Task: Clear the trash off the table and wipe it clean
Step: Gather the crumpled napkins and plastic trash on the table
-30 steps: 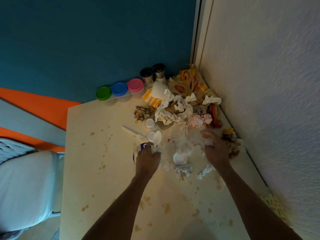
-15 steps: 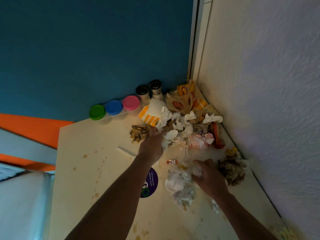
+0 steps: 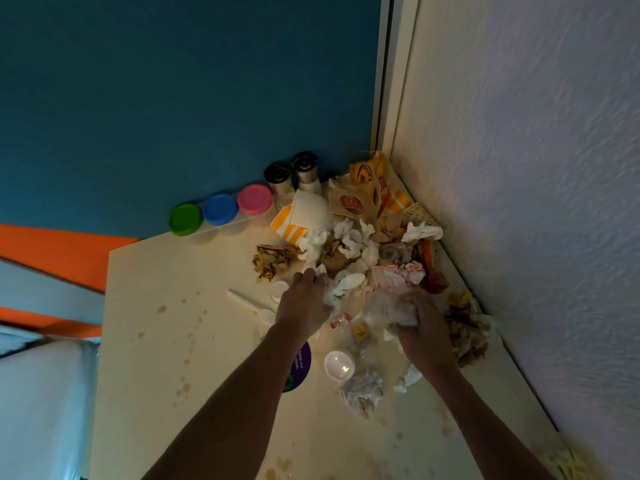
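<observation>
The trash heap [image 3: 367, 258] fills the desk's [image 3: 166, 341] far right corner, straight ahead of both hands; the left hand [image 3: 304, 306] pinches white napkin at its near edge, the right hand [image 3: 419, 327] clutches crumpled plastic, equally near; beyond stand three coloured lids [image 3: 221, 209], two shakers [image 3: 292, 171]; one fork [image 3: 252, 306] lies left.

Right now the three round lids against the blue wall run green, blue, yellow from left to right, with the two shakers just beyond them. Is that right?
Not quite. The head view shows the green lid, then the blue lid, but the third is a pink lid, not yellow. The rest holds: the two shakers stand just beyond it against the blue wall.
</observation>
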Available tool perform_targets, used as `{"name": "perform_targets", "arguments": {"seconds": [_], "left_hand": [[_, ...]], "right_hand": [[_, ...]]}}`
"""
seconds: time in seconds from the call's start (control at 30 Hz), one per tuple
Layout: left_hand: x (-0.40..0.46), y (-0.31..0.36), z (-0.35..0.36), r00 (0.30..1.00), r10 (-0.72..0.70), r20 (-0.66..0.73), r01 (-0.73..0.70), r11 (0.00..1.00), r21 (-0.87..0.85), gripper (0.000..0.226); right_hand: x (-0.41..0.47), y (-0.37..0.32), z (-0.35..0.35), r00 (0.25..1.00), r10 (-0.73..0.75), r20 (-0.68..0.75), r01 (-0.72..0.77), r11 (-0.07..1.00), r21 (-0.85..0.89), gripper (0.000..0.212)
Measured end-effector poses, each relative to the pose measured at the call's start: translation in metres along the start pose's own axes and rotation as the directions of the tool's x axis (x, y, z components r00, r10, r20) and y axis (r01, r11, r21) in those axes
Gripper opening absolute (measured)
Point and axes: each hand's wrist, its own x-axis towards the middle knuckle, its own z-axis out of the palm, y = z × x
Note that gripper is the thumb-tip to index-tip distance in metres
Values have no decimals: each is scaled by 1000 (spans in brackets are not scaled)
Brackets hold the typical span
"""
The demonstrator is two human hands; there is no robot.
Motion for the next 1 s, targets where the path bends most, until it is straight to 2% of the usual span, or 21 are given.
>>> {"name": "perform_targets", "arguments": {"seconds": [0.1,0.23,0.3,0.37,0.47,0.57,0.67,0.73,0.8,0.9,1.0], "left_hand": [[-16,-4,0,996,14,-89,-27,989,-143,49],[-28,-16,-5,977,-58,-203,-10,947,-320,42],[-26,-19,-13,968,-115,-222,26,930,-368,45],[-15,-22,-22,966,-154,-207,62,916,-396,57],[7,-27,-32,982,-147,-119,104,944,-312,80],[34,-28,-39,991,-134,-9,130,972,-195,94],[57,-30,-39,991,-87,96,95,992,-82,105],[66,-33,-33,987,-87,138,91,996,-24,103],[69,-35,-27,987,-96,131,94,995,27,91],[71,-39,-22,994,-82,76,76,994,75,75],[70,-41,-21,999,-35,20,34,999,34,62]], "right_hand": [[10,-17,-2,997,-76,2,76,997,-26,45],[25,-36,5,996,-71,-56,66,994,-92,13],[36,-50,9,999,38,0,-38,990,-132,26],[50,-61,15,985,157,70,-135,959,-248,39],[69,-69,26,982,157,108,-112,933,-342,53],[84,-65,39,978,158,138,-88,907,-411,58],[90,-55,50,973,166,159,-51,830,-556,78],[90,-47,56,970,188,153,-54,783,-620,84],[89,-39,61,966,211,148,-66,759,-648,82],[88,-33,64,969,204,138,-73,771,-633,64],[83,-25,65,975,181,128,-60,772,-633,53]]}}
